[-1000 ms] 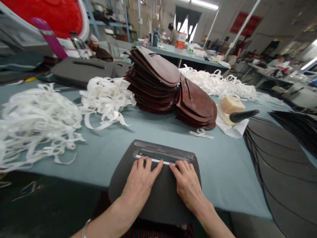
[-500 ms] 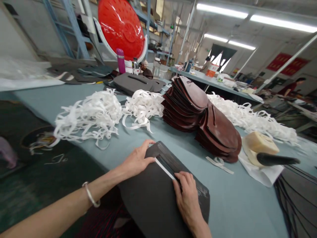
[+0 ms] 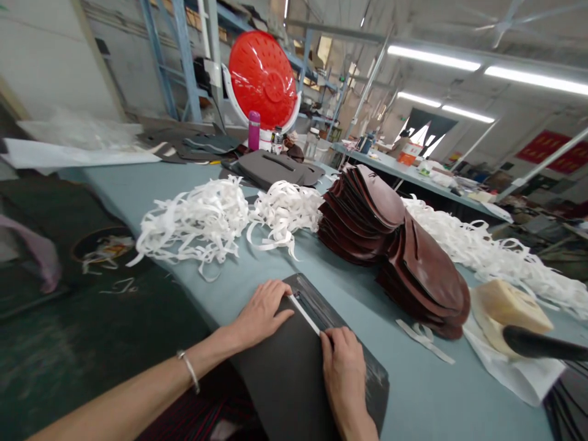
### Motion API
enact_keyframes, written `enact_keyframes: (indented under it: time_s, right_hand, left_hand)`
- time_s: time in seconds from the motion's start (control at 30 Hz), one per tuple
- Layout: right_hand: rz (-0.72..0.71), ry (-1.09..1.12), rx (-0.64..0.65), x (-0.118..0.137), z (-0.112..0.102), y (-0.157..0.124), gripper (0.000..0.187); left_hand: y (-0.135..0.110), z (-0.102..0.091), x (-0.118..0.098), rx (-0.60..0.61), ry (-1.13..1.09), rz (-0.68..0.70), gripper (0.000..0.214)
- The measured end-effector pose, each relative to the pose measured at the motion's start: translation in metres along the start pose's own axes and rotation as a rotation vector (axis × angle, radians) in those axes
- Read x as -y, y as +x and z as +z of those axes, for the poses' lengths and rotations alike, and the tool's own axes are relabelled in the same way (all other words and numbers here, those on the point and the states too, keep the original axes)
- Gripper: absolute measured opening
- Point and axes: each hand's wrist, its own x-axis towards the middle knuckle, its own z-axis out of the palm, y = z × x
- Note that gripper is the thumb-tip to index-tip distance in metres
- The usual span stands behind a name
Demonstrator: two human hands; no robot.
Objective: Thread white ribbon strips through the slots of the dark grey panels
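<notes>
A dark grey panel (image 3: 285,361) with a long slot lies at the table's near edge, partly over my lap. A narrow white tape (image 3: 304,315) runs along the slot's near side. My left hand (image 3: 264,312) lies on the panel at the slot's far end, fingers stretched out and thumb apart, touching the tape's end. My right hand (image 3: 342,370) has its fingers bent at the slot, closed on the tape's nearer part; the fingertips are partly hidden. Pale scuff marks show on the panel's right part.
Beyond the panel are heaps of white tape (image 3: 197,220), a stack of brown leather pieces (image 3: 362,214), and a cream block (image 3: 509,309) beside a black handle (image 3: 542,343). Grey slotted panels (image 3: 275,168), a purple bottle (image 3: 254,130) and a red basin (image 3: 264,79) stand farther back.
My view has shifted, so the table's things appear lower and farther right. My left hand has flattened more onto the panel. My right hand's fingers have curled in more at the slot.
</notes>
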Motion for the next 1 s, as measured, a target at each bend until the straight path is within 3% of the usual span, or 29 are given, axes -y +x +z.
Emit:
enact_keyframes:
  time_s: [0.2,0.37,0.5,0.77,0.87,1.0]
  right_hand:
    - [-0.111,0.038,0.045,0.04,0.023,0.043,0.021]
    - [-0.221,-0.055,0.074,0.052,0.02,0.046,0.024]
    - [-0.298,-0.156,0.096,0.034,0.003,0.021,0.025]
    - [-0.347,-0.154,0.06,-0.04,-0.052,-0.058,0.03]
    - [-0.245,-0.098,0.067,-0.04,-0.055,-0.059,0.025]
    - [-0.15,-0.066,0.079,-0.015,-0.04,-0.033,0.026]
  left_hand:
    - [0.003,-0.004,-0.005,0.034,0.038,0.06,0.028]
    - [0.002,0.0,-0.008,0.128,0.147,0.232,0.035]
    - [0.0,0.001,-0.009,0.106,0.22,0.275,0.025]
    - [-0.001,0.003,-0.007,0.109,0.288,0.304,0.023]
    - [-0.002,0.006,-0.007,0.091,0.267,0.299,0.024]
    - [-0.001,0.003,-0.01,0.107,0.243,0.296,0.026]
